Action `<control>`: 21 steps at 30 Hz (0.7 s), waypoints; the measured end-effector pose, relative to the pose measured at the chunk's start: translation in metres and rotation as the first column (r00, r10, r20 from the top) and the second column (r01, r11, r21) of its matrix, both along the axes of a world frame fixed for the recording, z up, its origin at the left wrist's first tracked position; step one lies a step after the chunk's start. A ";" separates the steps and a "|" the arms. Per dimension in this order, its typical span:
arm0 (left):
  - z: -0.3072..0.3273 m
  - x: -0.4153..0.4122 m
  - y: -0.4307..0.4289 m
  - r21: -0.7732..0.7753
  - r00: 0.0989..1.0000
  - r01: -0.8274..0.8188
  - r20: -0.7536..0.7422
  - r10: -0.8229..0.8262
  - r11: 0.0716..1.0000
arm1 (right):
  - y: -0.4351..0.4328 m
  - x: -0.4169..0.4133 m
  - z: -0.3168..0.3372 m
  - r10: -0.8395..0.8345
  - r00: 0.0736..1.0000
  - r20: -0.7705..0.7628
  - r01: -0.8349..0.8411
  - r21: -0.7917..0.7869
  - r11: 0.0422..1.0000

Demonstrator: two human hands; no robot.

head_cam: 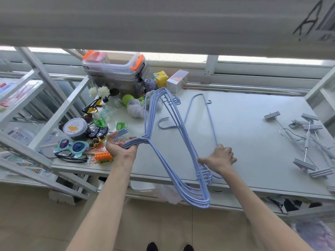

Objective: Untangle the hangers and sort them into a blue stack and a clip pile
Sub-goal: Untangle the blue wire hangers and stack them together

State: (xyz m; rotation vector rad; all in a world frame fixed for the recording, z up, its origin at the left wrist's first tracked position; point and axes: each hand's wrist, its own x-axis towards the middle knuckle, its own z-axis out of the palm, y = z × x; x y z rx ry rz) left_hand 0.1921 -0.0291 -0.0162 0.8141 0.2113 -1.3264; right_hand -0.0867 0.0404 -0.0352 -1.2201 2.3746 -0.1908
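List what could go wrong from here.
The lone hanger in the right hand runs its hook behind the blue bundle; pulling may snag it. The bundle overhangs the table edge; if the left hand loosens, hangers could drop to the floor.

Hanger bundle (197,201) over near edge of table (244,133), single hanger (199,94) behind, clip hangers (308,142) right, clutter (87,127) left.

Blurred grey band (163,22) blocks far view; black marks (311,19) on it unreadable. Clip pile (308,140) cut by right edge. Left shelf goods (18,95) blurred. Right hand (220,157) covers part of lone hanger (210,120); whether thumb pins blue stack (199,201), unclear. Stack count unclear. Shoes (152,246) cut at near edge.
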 end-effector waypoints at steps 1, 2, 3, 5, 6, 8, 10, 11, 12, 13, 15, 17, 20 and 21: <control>0.001 0.000 0.000 -0.003 1.000 -0.003 -0.005 0.003 1.000 | 0.001 -0.002 0.001 -0.015 1.000 0.003 0.015 -0.006 1.000; 0.002 -0.001 0.001 -0.008 1.000 -0.003 -0.005 0.003 1.000 | 0.002 -0.004 0.003 -0.027 1.000 0.008 0.027 -0.017 0.999; 0.003 -0.003 0.001 -0.005 1.000 -0.001 0.002 0.001 1.000 | 0.005 -0.007 0.004 -0.034 0.999 0.013 0.034 -0.034 0.999; 0.003 -0.006 0.001 -0.007 1.000 -0.001 0.007 0.001 1.000 | 0.011 -0.015 0.009 -0.041 0.999 0.021 0.042 -0.079 0.996; 0.002 -0.007 0.000 -0.004 1.000 0.005 0.011 -0.005 1.000 | 0.015 -0.020 0.011 -0.047 0.999 0.023 0.049 -0.102 0.994; -0.001 -0.011 -0.002 0.000 0.999 0.034 0.037 -0.034 0.999 | 0.023 -0.029 0.016 -0.072 0.997 0.008 0.073 -0.139 0.988; -0.005 -0.018 -0.005 0.001 0.994 0.082 0.069 -0.082 0.997 | 0.031 -0.041 0.021 -0.120 0.993 -0.010 0.117 -0.166 0.979; -0.007 -0.022 -0.006 0.009 0.993 0.097 0.068 -0.097 0.995 | 0.035 -0.047 0.024 -0.153 0.988 -0.008 0.149 -0.181 0.972; -0.008 -0.027 -0.007 0.008 0.993 0.107 0.058 -0.107 0.994 | 0.039 -0.054 0.026 -0.186 0.983 -0.001 0.182 -0.197 0.963; -0.009 -0.032 -0.007 0.008 0.991 0.120 0.050 -0.120 0.993 | 0.043 -0.061 0.028 -0.217 0.976 0.007 0.214 -0.212 0.954; -0.009 -0.043 -0.006 0.005 0.988 0.149 0.033 -0.149 0.989 | 0.052 -0.075 0.031 -0.265 0.964 0.018 0.261 -0.242 0.935; -0.011 -0.055 -0.005 0.001 0.980 0.194 0.033 -0.194 0.981 | 0.060 -0.087 0.034 -0.294 0.955 0.027 0.290 -0.273 0.917; -0.011 -0.074 -0.006 0.011 0.967 0.246 0.060 -0.246 0.969 | 0.068 -0.101 0.037 -0.328 0.944 0.035 0.322 -0.312 0.894; -0.010 -0.081 -0.006 0.012 0.963 0.261 0.070 -0.261 0.965 | 0.070 -0.104 0.037 -0.341 0.940 0.034 0.333 -0.326 0.885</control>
